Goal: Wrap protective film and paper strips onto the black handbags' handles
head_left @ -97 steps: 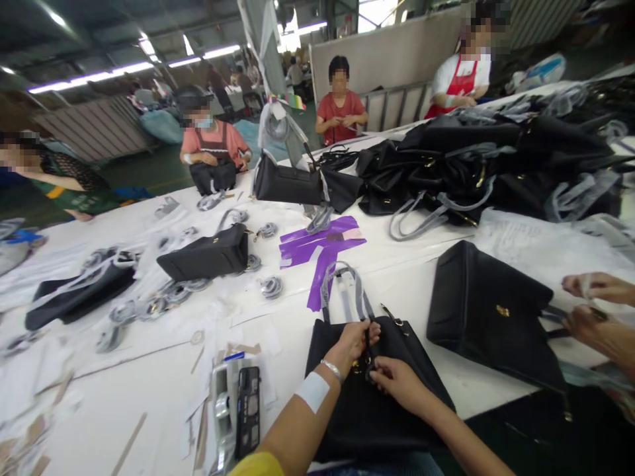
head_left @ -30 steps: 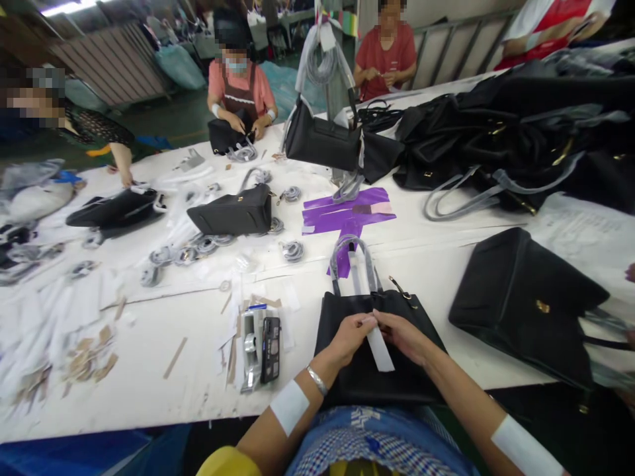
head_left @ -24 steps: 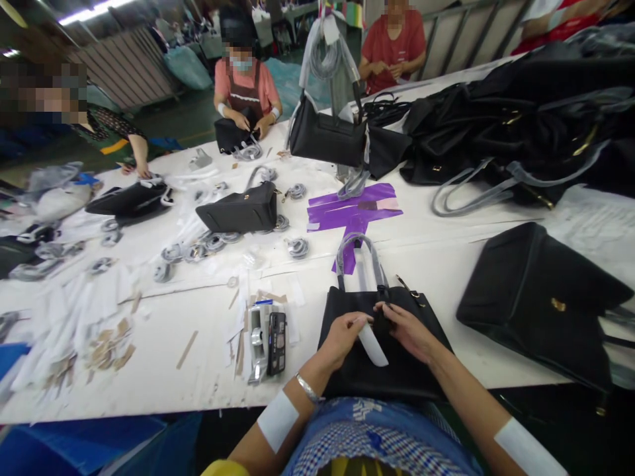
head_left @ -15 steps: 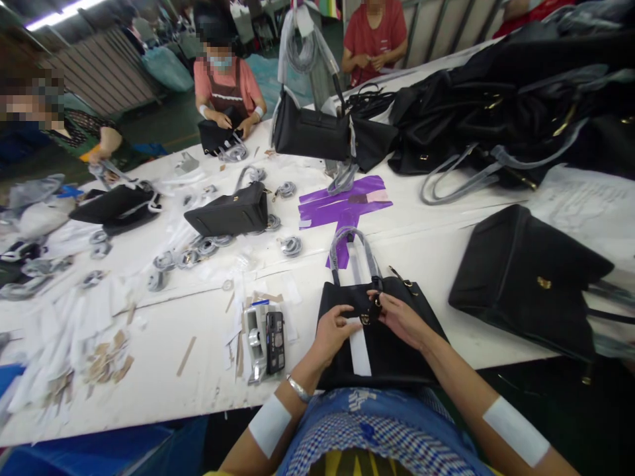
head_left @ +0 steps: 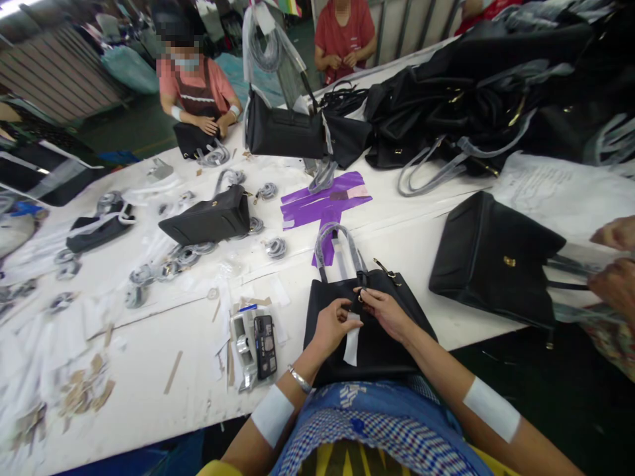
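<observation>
A black handbag [head_left: 384, 354] lies in front of me against the table's near edge, its wrapped handles [head_left: 325, 238] pointing away. My left hand [head_left: 330, 328] is over the bag's front, thumb and fingertips pinched on a white strip [head_left: 351, 348] that hangs down across the black surface. Beside it, my right hand [head_left: 389, 315] is closed at the fingertips on a small black strap [head_left: 362, 280] near the bag's top edge, with a bit of gold metal showing there. The fingertips partly hide the strap's end. A gold clip [head_left: 384, 268] rests at the bag's top right.
Left of the bag are a tape dispenser [head_left: 243, 347] and a dark phone [head_left: 265, 347]. Another black handbag [head_left: 476, 258] lies at right, with a co-worker's hands [head_left: 615, 277] at its handles. Purple tape [head_left: 322, 211] marks the table. Black bags [head_left: 446, 99] are piled behind.
The white strip has lifted off the bag's front and looks shorter. My hands stay close together at the strap. The view has swung right, and a co-worker's hands have appeared at the right edge.
</observation>
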The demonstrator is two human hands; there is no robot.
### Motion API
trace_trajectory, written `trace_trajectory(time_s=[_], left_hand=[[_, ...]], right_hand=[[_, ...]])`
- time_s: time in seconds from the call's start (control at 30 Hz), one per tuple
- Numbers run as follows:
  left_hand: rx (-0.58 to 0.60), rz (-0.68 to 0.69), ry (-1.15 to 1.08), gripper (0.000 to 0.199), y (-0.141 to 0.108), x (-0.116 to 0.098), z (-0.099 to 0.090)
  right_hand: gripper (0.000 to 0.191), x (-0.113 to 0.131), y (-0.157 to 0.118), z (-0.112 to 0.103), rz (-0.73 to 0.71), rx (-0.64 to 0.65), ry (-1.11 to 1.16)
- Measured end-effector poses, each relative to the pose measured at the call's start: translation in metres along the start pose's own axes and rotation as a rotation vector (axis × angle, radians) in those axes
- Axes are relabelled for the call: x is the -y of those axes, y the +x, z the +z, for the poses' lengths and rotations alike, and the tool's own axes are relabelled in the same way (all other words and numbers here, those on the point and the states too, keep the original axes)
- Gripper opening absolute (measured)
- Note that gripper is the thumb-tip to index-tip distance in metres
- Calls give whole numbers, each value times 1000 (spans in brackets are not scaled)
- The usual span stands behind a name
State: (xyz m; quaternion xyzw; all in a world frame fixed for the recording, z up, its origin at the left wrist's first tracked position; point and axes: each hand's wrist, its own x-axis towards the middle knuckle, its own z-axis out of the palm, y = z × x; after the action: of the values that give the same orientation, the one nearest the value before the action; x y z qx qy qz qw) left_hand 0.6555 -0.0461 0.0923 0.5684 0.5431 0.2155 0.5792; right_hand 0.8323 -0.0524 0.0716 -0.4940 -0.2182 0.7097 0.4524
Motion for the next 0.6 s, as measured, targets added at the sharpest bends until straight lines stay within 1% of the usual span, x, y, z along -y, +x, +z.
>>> trace_trajectory(time_s=[0.1, 0.23, 0.4, 0.6], left_hand=[[-3, 5, 16, 50, 1, -2, 2], [-6, -2, 6, 52, 1, -3, 3], [-20, 13, 13, 53, 3, -5, 1], [-66, -53, -100, 58, 8, -10, 1]], right_hand=[[42, -3, 1, 0, -21, -16, 2], [46, -3, 1, 0, -32, -41, 3], [44, -2, -1, 2, -23, -21, 1], [41, 2, -4, 5, -33, -14, -58]])
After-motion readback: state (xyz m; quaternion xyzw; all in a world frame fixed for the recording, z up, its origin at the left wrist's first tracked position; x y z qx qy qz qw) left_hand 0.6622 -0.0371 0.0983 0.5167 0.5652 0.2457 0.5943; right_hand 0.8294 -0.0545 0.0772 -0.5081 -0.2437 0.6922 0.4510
